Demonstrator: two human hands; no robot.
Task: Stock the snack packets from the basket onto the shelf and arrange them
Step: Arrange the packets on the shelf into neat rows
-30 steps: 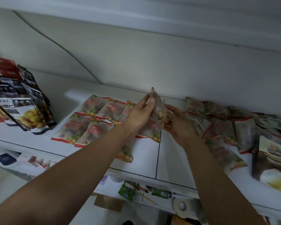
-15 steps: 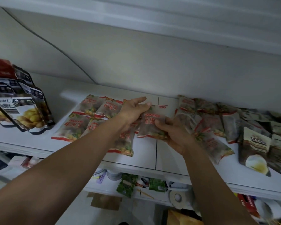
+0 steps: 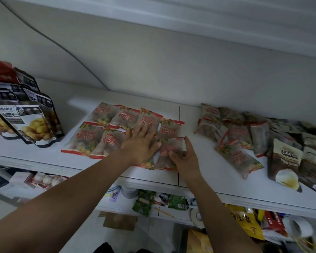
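Head view: left hand (image 3: pixel 141 143) flat on packets, right hand (image 3: pixel 182 157) pinching snack packet (image 3: pixel 169 148).

A second earlier both hands had held a translucent, red-lettered plastic snack packet (image 3: pixel 169 152) upright in the air above the white shelf board (image 3: pixel 208 172), pinched at its top between the fingers. Half a second on it had tipped flat and come lower, still carried between the two hands. By now it lay on the shelf at the near right corner of the neat block of matching packets (image 3: pixel 106 132). The left hand (image 3: pixel 140 145) had let go and spread flat, palm down, over the packets just left of it. The right hand (image 3: pixel 182 157) had dropped to the packet's right edge, thumb on its face, forefinger stretched along the side.
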